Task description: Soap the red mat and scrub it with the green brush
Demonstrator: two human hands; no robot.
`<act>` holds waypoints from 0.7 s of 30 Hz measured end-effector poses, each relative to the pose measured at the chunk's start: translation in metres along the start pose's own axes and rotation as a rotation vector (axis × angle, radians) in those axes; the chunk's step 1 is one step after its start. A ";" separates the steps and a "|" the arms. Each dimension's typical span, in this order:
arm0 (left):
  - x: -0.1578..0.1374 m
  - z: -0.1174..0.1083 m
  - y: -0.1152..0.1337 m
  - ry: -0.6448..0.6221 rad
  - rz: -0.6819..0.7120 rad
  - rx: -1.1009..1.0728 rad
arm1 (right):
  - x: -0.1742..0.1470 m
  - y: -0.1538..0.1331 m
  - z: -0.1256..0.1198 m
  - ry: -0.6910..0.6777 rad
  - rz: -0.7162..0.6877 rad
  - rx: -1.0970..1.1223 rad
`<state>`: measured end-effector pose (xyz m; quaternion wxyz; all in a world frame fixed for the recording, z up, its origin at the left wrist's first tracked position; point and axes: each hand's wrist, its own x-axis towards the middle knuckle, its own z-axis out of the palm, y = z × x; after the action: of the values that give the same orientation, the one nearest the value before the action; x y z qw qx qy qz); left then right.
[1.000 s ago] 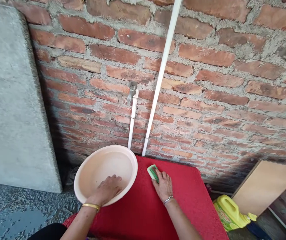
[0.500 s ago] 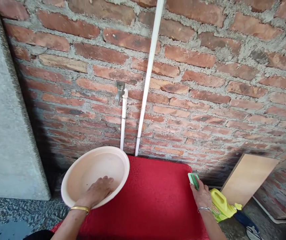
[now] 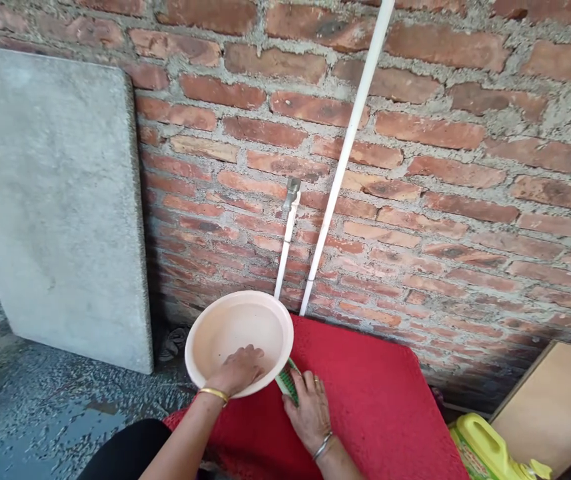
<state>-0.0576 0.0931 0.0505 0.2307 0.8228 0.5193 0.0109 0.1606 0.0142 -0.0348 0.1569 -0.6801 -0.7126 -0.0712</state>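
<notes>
A pale pink basin [image 3: 210,327] rests over the left part of a red-covered surface [image 3: 365,387], leaning a little toward me. My left hand [image 3: 241,368], with a gold bangle at the wrist, reaches over the near rim. Its palm faces down inside the basin and its fingers lie loosely stretched, with nothing visible in them; the fingertips are partly hidden. Beside the basin's right rim, my right hand [image 3: 310,407] is closed around a green scrub brush [image 3: 288,385] on the red cover. That hand wears a ring and a silver bracelet.
A brick wall [image 3: 430,173] rises behind, with a long white pipe [image 3: 342,167] and a short pipe with a tap [image 3: 292,193]. A grey slab [image 3: 65,200] leans at left above wet floor [image 3: 60,407]. A yellow jug [image 3: 488,447] and a board [image 3: 555,407] stand at right.
My right hand has brought the brush left across the red cover, from its far right edge to the basin's side. My left hand stays in the basin. The view has swung left.
</notes>
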 end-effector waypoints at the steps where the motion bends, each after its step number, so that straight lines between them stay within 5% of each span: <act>1: 0.000 0.001 -0.001 -0.004 0.003 0.006 | 0.001 -0.003 -0.001 -0.008 -0.006 -0.001; 5: 0.004 0.007 -0.007 0.000 0.010 0.037 | 0.003 0.023 -0.013 -0.014 0.055 -0.023; 16: 0.008 0.012 -0.018 -0.004 0.008 0.086 | -0.040 0.206 -0.055 0.006 0.441 -0.197; 21: 0.008 0.008 -0.014 -0.017 0.018 0.089 | -0.077 0.263 -0.070 0.101 0.596 -0.230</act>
<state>-0.0640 0.1019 0.0357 0.1980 0.8370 0.5098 -0.0171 0.4326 -0.0633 -0.0230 0.1281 -0.8676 -0.4608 -0.1361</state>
